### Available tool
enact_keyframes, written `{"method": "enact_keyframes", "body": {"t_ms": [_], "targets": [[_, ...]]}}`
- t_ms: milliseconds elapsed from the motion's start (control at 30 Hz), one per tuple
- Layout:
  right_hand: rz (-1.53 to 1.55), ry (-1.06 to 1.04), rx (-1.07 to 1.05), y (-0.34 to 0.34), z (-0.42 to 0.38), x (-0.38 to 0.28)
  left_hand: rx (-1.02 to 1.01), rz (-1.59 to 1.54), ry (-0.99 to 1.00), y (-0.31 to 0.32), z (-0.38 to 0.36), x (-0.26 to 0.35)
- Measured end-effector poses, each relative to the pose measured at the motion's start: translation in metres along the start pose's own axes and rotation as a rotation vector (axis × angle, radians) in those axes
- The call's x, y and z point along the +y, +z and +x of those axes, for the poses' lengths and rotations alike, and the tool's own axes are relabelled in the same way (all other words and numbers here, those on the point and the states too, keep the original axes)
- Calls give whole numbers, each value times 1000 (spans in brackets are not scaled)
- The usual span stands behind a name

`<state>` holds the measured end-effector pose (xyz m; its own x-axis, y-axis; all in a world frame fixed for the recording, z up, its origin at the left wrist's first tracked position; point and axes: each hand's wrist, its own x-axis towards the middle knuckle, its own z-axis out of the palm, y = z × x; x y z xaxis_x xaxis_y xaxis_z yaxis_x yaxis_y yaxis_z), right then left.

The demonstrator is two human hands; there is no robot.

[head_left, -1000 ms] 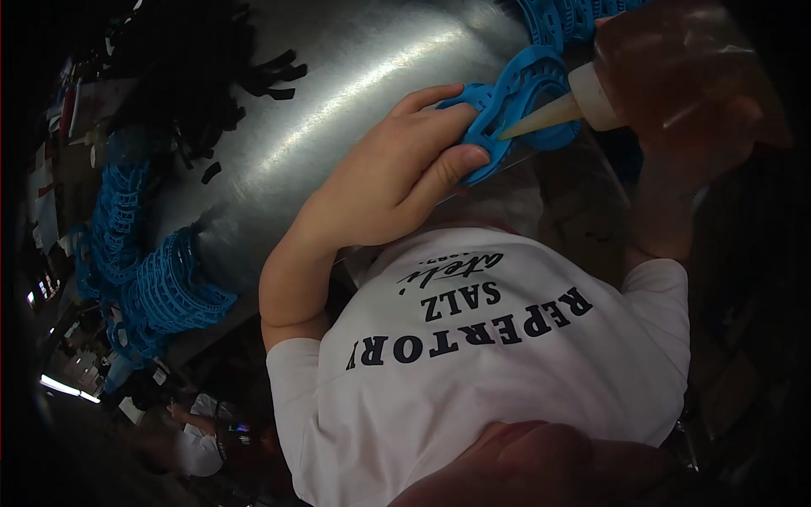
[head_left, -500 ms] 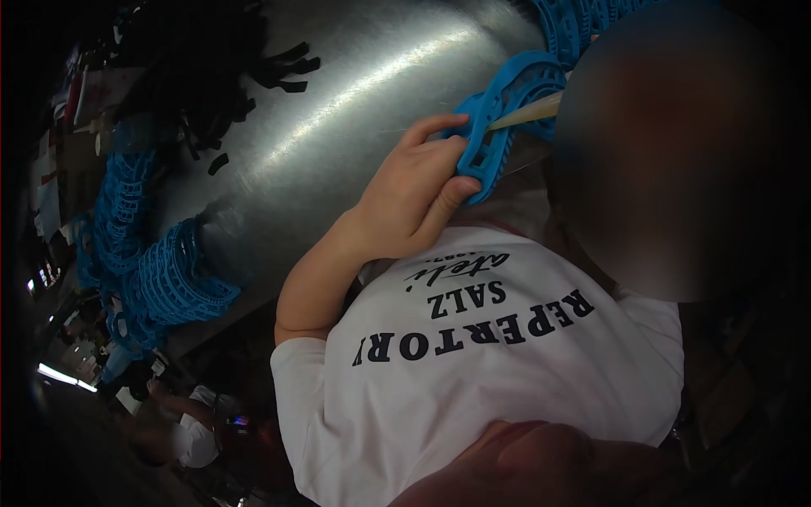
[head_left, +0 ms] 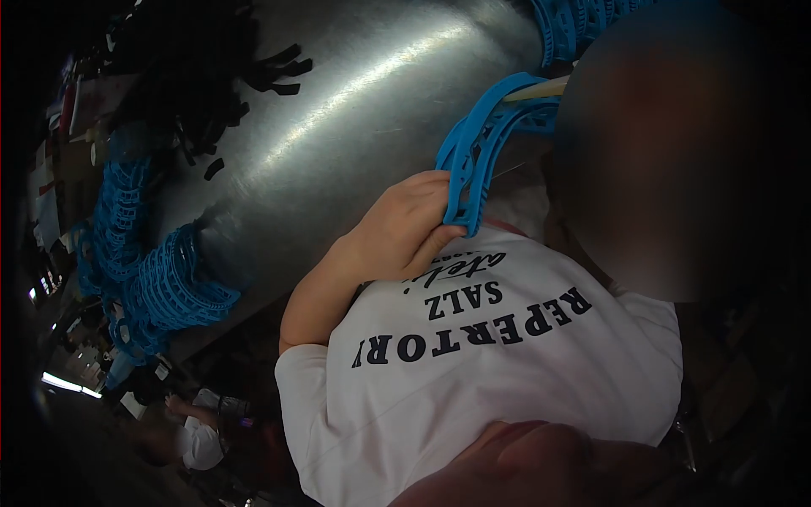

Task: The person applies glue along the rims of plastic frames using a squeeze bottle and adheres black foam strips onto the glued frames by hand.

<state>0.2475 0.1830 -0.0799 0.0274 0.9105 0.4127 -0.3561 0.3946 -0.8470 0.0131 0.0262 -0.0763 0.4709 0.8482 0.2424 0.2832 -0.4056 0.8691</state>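
My left hand (head_left: pixel 401 221) is closed on the lower end of a blue curved plastic frame (head_left: pixel 475 156) with slots along it, thumb on the near side and fingers behind. The frame arches up and to the right, above the near edge of the metal table. A pale, cream-coloured narrow piece (head_left: pixel 541 89) lies against its upper part; its right end runs into a large blurred patch. My right hand cannot be seen, as that blurred patch covers the right side.
On the shiny metal table (head_left: pixel 355 144), black strips (head_left: pixel 274 72) lie in a heap at the upper left. Nested blue frames (head_left: pixel 182 283) stand at the left, with more blue frames (head_left: pixel 562 29) at the top right. Another person (head_left: pixel 201 435) is at the lower left.
My left hand has moved down and slightly left with the blue frame. The frame has turned more upright, and the pale piece now sits nearer its top end.
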Motion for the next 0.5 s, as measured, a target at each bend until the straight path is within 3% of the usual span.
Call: {"method": "enact_keyframes", "body": {"t_ms": [133,500], "targets": [[-128,-89,123,-11,-10,3,-38,9,18,4,-9,-7],[-157,-66,317,-35,-48,1,-107,42,49,-2,-16,-11]]}}
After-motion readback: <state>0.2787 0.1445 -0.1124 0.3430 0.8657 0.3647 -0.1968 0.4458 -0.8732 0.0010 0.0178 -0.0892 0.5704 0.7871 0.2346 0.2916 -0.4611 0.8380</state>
